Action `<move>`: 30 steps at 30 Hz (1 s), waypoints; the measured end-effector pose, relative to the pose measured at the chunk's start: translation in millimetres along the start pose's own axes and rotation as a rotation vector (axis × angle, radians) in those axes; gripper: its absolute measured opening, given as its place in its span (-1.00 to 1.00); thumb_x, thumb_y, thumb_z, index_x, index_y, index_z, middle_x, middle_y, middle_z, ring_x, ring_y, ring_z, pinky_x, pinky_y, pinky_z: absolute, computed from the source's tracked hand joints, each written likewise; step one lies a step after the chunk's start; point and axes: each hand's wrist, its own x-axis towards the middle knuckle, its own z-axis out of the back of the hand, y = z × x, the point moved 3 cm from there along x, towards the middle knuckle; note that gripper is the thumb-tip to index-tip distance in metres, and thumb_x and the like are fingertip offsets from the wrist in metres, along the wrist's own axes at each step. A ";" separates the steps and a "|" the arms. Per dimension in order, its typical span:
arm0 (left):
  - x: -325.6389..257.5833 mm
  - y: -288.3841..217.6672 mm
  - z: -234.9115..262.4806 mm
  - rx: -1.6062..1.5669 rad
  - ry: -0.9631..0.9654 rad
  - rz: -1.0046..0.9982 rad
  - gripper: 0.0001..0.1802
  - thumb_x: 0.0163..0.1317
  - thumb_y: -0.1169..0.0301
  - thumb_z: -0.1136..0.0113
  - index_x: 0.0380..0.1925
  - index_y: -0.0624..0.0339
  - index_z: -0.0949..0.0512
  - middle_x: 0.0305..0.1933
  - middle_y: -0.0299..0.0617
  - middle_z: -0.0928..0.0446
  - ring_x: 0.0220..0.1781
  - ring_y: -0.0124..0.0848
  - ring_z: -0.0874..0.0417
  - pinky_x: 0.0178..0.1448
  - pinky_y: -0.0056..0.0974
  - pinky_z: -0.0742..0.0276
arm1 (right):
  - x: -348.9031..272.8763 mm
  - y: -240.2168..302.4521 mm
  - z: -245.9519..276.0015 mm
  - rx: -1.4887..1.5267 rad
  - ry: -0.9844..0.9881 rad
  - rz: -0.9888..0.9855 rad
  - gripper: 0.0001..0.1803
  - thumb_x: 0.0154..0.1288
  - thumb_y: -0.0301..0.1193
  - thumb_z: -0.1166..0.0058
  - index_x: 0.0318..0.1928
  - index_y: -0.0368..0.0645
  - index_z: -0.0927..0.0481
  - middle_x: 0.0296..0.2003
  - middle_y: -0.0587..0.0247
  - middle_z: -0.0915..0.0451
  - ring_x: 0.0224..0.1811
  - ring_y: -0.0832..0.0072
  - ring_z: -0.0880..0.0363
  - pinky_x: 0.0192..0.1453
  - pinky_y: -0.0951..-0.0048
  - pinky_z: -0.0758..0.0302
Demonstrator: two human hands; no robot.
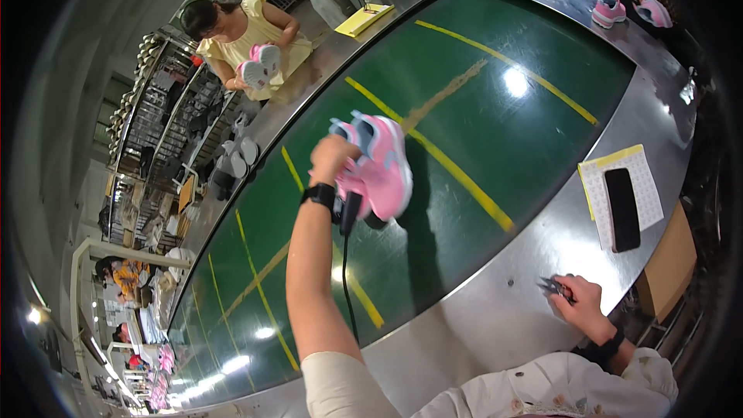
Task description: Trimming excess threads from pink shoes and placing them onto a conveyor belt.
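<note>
Over the green conveyor belt (464, 39), my left hand (331, 156) is closed on a pair of pink sneakers (385, 174) with white soles and grey-blue collars. They are tilted and slightly blurred, and my fingers are partly hidden behind them. My right hand (582, 303) is closed around a small pair of dark thread snips (554, 287), blades pointing left, above the metal table edge (472, 294). A black wristband with a small device and a cable (346, 263) is on my left wrist; another dark band circles my right wrist.
A black phone (621, 209) lies on a white patterned sheet (650, 190) at the right. Across the belt a person (259, 39) holds two pink-and-white shoes. At the far right another person's hand touches a sneaker (654, 11), beside a second one (608, 9). A yellow pad (364, 20) lies on the far edge.
</note>
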 end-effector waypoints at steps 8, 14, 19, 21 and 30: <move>-13.4 -0.8 -14.3 -0.254 -0.617 -0.107 -0.74 0.14 0.31 -0.02 -0.18 0.03 -0.58 -0.19 0.02 -0.60 -0.15 0.00 -0.61 -0.08 0.01 -0.51 | 9.4 13.3 1.9 0.057 -0.029 0.012 -0.66 -0.11 -0.50 -0.29 -0.21 -0.16 -0.59 -0.60 0.30 -0.43 -0.62 0.41 -0.45 -0.53 0.46 -0.37; -204.3 -58.8 -67.7 -0.723 -0.174 -0.367 -0.74 0.29 0.28 -0.01 -0.13 0.10 -0.59 -0.54 -0.13 -0.54 -0.56 -0.31 -0.55 -0.42 -0.25 -0.46 | -2.2 5.6 5.3 -0.025 -0.059 0.038 -0.69 -0.03 -0.41 -0.28 -0.20 -0.13 -0.59 -0.56 0.25 -0.49 -0.58 0.36 -0.50 -0.48 0.41 -0.42; -375.4 -120.2 35.6 -1.490 0.181 -0.611 -0.38 0.20 0.44 0.09 0.30 0.30 -0.14 -0.82 -0.43 -0.13 -0.85 -0.60 -0.12 -0.75 -0.42 -0.22 | -4.1 -14.6 -0.1 -0.007 -0.067 0.044 -0.71 0.03 -0.30 -0.26 -0.20 -0.08 -0.60 -0.47 0.25 -0.57 -0.49 0.32 -0.58 -0.44 0.36 -0.47; -458.0 -127.3 70.0 -1.568 0.283 -1.208 -0.33 0.20 0.47 0.16 0.33 0.36 0.01 -0.86 -0.37 -0.15 -0.85 -0.53 -0.16 -0.73 -0.38 -0.17 | 1.0 -1.4 -7.4 -0.026 -0.060 0.119 -0.72 0.06 -0.25 -0.23 -0.20 -0.05 -0.61 -0.43 0.27 -0.58 -0.45 0.30 -0.59 -0.42 0.33 -0.48; -576.1 -155.9 54.6 -1.833 0.377 -1.518 -0.72 0.27 0.16 -0.14 -0.05 -0.14 -0.62 -0.79 -0.29 -0.36 -0.89 -0.57 -0.13 -0.79 -0.39 0.08 | 0.5 -9.9 -8.0 -0.119 -0.104 0.134 -0.71 0.10 -0.21 -0.19 -0.18 -0.04 -0.59 -0.39 0.25 -0.59 -0.37 0.25 -0.59 -0.35 0.30 -0.49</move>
